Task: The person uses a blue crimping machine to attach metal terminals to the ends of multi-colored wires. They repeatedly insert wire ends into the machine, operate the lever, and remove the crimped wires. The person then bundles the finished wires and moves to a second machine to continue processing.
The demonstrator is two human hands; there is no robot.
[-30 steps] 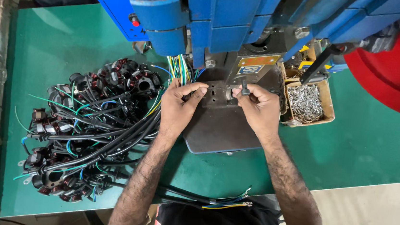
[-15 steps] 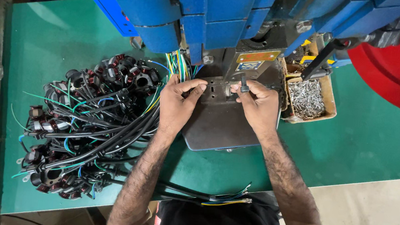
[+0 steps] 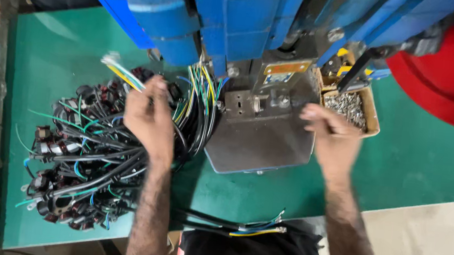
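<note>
**Hands part from the press; left carries a wire bundle to the pile**

Both hands, which were together at the grey press plate (image 3: 261, 144) half a second ago, have split. Now the left hand (image 3: 148, 118) sits over the heap of wired stator coils (image 3: 79, 158) on the left of the green counter (image 3: 52, 57), closed around a wire bundle (image 3: 125, 75) whose striped green, yellow and white ends fan out to the far left. The right hand (image 3: 332, 139) hovers just right of the plate, fingers loosely curled and blurred; I cannot tell whether it holds anything. It is near the cardboard tray of small metal terminals (image 3: 349, 105).

Judging from this, laying the bundle down well calls for keeping the loose ends together and clear of the tangle, so leads do not snag on the coils beneath.

Cables are black-sheathed, glossy and limp, with thin coloured cores. Coils look dark, ring-shaped and copper-wound. Steel-grey and matte, the plate sits under the blue painted press body (image 3: 247, 20); a red rounded wheel guard (image 3: 450, 81) stands far right. Another cable (image 3: 234, 226) lies near the person.
</note>
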